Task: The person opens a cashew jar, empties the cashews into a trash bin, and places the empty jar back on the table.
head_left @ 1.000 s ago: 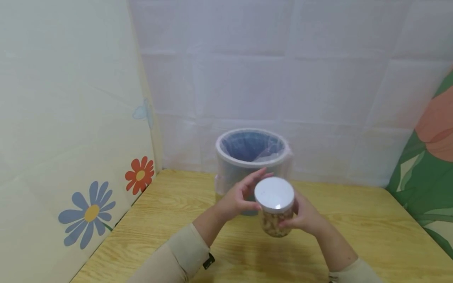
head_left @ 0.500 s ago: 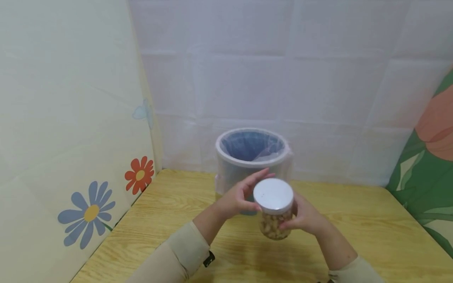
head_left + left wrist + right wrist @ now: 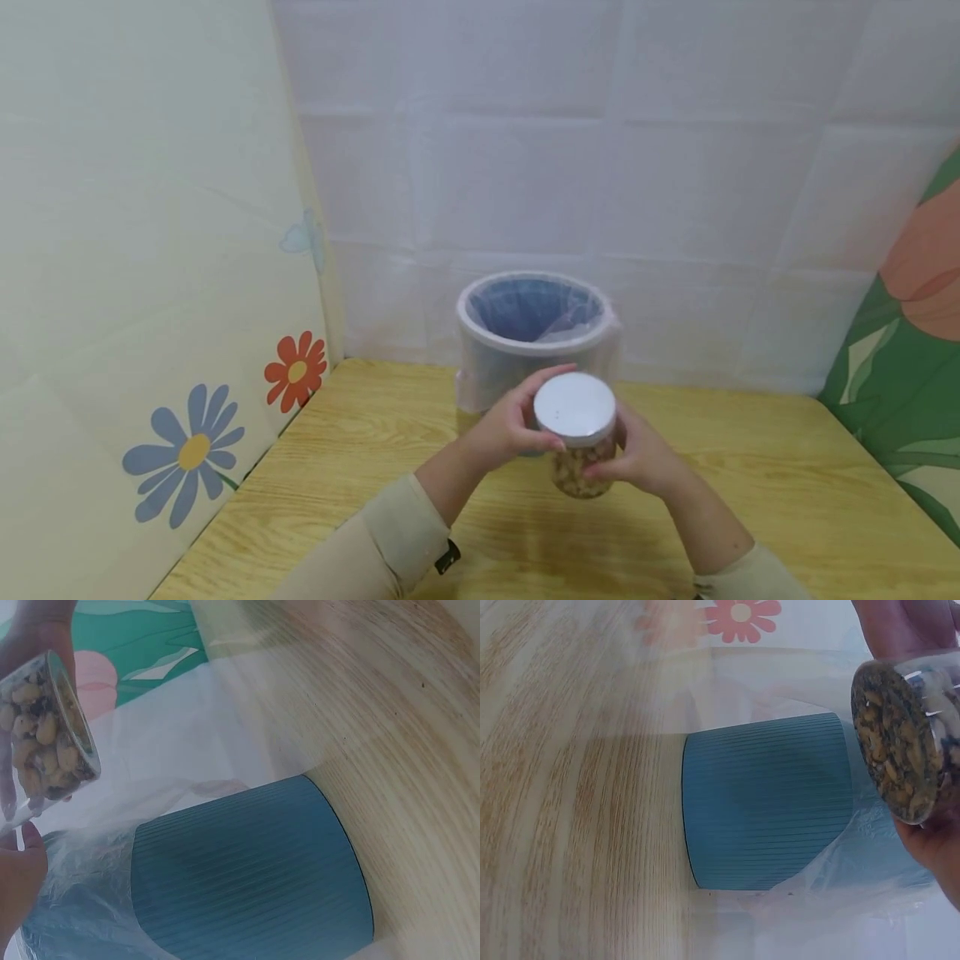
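Note:
A clear jar (image 3: 572,480) of tan nut-like pieces is held up over the table, its white lid (image 3: 574,407) tilted toward the head camera. My left hand (image 3: 504,432) grips the lid from the left, thumb across its near edge and fingers behind it. From the other side, my right hand (image 3: 651,457) holds the jar's body, with the thumb in front. The left wrist view shows the jar's clear side (image 3: 46,742) packed with the pieces. In the right wrist view the jar's bottom (image 3: 892,746) faces the camera.
Behind the hands stands a blue ribbed bin (image 3: 247,877) with a white rim (image 3: 480,327) and a clear plastic liner folded over it. The wood-grain table (image 3: 750,483) meets a white sheet (image 3: 510,167) at the back. Flower-printed sheets hang at both sides.
The jar has shifted slightly left and up in both hands. My left thumb has slid a little further right along the lid's near edge. The bin has not moved.

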`<action>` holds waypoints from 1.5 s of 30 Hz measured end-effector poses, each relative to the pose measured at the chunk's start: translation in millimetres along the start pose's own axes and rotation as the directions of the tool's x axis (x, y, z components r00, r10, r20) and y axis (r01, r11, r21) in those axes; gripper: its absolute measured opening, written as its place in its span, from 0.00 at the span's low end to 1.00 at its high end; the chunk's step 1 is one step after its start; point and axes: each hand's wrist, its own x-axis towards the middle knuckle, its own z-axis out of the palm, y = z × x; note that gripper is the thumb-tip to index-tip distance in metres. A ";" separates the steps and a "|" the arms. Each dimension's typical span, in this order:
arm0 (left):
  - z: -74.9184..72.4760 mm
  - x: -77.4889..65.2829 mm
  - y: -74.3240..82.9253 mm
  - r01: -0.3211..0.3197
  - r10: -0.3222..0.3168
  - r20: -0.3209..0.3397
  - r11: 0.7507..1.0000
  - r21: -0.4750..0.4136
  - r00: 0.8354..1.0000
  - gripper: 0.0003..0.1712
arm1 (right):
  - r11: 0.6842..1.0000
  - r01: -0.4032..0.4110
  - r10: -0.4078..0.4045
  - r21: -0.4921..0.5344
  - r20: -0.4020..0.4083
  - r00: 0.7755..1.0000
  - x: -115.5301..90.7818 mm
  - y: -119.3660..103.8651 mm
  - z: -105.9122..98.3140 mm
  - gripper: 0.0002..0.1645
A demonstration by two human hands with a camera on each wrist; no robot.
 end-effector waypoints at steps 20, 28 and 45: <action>5.8 2.4 -2.5 -0.004 0.003 -0.103 1.000 -0.009 0.995 0.58 | 1.000 -0.013 0.013 -0.003 -0.037 0.999 0.8 -1.0 1.5 0.52; 6.9 2.0 -4.0 0.008 -0.007 -0.132 1.000 0.009 0.991 0.59 | 1.000 -0.014 0.014 0.006 -0.038 0.999 1.3 0.4 1.5 0.52; 7.8 0.2 -6.7 -0.016 0.014 -0.132 1.000 -0.012 0.991 0.57 | 1.000 -0.025 0.026 0.014 -0.047 0.999 -0.3 3.2 2.3 0.53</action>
